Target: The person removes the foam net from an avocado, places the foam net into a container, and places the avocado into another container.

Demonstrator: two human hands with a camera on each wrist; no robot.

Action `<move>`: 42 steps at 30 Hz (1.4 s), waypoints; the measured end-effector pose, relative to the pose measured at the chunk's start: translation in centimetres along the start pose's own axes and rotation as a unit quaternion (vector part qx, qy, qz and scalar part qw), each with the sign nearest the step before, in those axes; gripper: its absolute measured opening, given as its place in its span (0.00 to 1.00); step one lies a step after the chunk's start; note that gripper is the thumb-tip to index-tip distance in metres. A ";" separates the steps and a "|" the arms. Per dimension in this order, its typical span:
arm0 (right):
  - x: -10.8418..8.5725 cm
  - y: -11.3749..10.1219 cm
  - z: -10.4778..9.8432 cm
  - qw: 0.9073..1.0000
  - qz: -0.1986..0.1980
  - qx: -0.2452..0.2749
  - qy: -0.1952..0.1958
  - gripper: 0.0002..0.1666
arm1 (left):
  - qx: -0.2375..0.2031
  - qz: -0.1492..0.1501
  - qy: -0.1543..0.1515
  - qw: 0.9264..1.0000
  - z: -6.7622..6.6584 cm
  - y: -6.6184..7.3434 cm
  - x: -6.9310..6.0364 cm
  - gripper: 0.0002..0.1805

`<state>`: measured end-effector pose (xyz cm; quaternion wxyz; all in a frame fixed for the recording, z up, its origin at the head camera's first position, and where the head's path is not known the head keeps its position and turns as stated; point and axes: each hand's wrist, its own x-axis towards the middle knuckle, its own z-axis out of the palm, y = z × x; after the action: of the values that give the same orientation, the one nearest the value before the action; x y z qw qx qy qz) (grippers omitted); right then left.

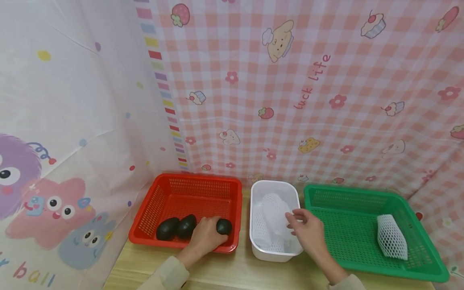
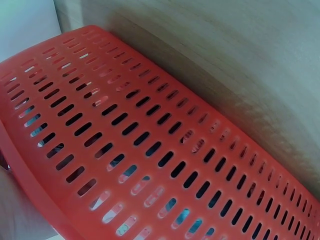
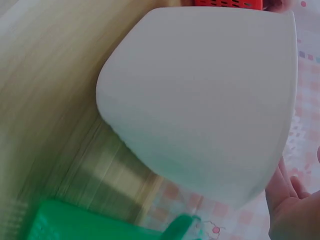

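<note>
In the red basket (image 1: 199,181), my left hand (image 1: 207,234) grips a dark avocado (image 1: 224,227) between thumb and fingers. Two more dark avocados, the left one (image 1: 168,228) and the right one (image 1: 187,226), lie beside that hand. My right hand (image 1: 307,230) reaches over the right rim of a white bin (image 1: 275,256). Its fingertips pinch the edge of a white foam net (image 1: 275,211), though the contact is small and pale. Seen from the right wrist, the fingers of my right hand (image 3: 294,210) stand behind the bin's rim.
A green basket (image 1: 344,225) stands right of the bin, holding a plump white foam net sleeve (image 1: 392,237) whose contents I cannot make out. More netting lies low in the bin. Baskets and bin sit on a wooden table (image 1: 214,270), with a checkered cloth (image 1: 290,80) hanging behind.
</note>
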<state>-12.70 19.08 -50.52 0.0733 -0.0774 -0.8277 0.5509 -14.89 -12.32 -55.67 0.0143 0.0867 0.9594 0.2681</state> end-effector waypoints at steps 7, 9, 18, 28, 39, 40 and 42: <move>-0.1 0.2 -1.7 0.999 -0.026 -0.025 0.025 0.12 | -0.001 -0.005 -0.003 1.000 0.0 0.0 0.0 0.32; -0.1 0.2 -2.3 0.998 -0.035 -0.040 0.027 0.12 | -0.001 -0.006 -0.005 1.000 0.0 0.0 0.1 0.32; 0.7 0.4 -6.1 0.991 -0.052 -0.120 0.030 0.20 | 0.006 -0.013 -0.009 1.000 -0.1 0.2 0.3 0.33; 1.2 1.9 -10.5 0.978 -0.062 -0.197 0.029 0.28 | 0.036 -0.005 -0.028 0.999 0.1 0.4 0.7 0.35; 2.6 5.6 -15.8 0.960 -0.040 -0.278 0.014 0.49 | 0.049 -0.011 -0.036 0.998 0.2 0.5 0.9 0.35; 2.8 5.9 -16.3 0.957 -0.035 -0.288 0.015 0.51 | 0.050 -0.012 -0.037 0.998 0.2 0.5 0.9 0.35; 3.2 6.5 -17.3 0.950 -0.025 -0.310 0.015 0.55 | 0.051 -0.013 -0.038 0.998 0.2 0.5 1.0 0.35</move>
<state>-11.91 37.79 -49.78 0.0715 -0.0839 -0.9582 0.2640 -15.79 -11.65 -55.57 0.0496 0.0851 0.9717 0.2148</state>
